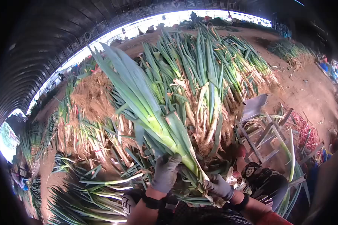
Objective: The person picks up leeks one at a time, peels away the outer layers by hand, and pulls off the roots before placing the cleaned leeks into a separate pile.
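While a brown-edged outer leaf [184, 144] clings to the thick green leek [154, 129], work looks partway; slim green-and-white leeks [101, 202] lie nearby, rooted ones [210, 86] massed ahead; left grey-gloved hand [166, 174] closed round the stalk, right grey-gloved hand [218, 186] closed at its lower end; leafy top slants up beyond the grip.

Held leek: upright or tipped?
Tipped. The leek slants, its leaves toward the picture's upper left, its lower end at the left hand.
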Motion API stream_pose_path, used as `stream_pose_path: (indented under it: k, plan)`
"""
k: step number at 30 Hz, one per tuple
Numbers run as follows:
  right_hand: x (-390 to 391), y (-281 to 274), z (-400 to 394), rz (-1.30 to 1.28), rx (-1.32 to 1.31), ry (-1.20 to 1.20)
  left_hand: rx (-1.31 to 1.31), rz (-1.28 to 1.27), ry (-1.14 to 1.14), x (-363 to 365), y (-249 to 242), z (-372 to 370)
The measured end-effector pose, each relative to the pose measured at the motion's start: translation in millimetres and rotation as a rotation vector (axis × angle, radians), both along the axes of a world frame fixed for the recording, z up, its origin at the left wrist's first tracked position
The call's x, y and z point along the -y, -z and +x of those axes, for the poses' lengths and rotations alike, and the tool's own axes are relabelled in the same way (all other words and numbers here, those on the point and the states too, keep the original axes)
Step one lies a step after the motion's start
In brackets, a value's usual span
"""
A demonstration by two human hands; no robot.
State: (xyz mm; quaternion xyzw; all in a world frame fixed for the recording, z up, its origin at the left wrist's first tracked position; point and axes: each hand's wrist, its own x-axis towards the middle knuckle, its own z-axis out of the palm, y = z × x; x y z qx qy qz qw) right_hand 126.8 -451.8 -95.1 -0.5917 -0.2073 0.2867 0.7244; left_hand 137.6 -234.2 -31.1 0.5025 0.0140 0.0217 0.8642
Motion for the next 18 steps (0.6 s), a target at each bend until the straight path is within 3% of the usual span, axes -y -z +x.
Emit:
stream_pose_path:
  k: [4,7,9,13,15,16,17,18]
  plan:
    - [7,7,-2,-0.03,-0.01,-0.034,-0.025,-0.184,-0.001,7,-9,-13]
    - [-5,-18,0,0.005,0.081,0.035,-0.018,-0.243,-0.204,-9,5,1]
    - [-4,-35,-5,-0.034,-0.096,0.025,0.079,-0.185,-0.344,-21,-2,11]
    - [-15,-46,-19,0.074,-0.005,0.168,0.078,-0.302,-0.296,-14,-27,14]
    - [-14,-43,-22,-0.074,0.231,0.36,0.066,-0.237,-0.359,-15,-15,17]
    - [-7,-39,-18,-0.365,0.385,0.343,0.036,-0.183,-0.412,-17,-6,17]
    - [-11,-34,-17,-0.37,0.376,0.346,0.027,-0.184,-0.407,-17,-5,17]
    - [-18,-25,-13,-0.378,0.572,0.506,0.053,-0.127,-0.448,-14,-4,18]
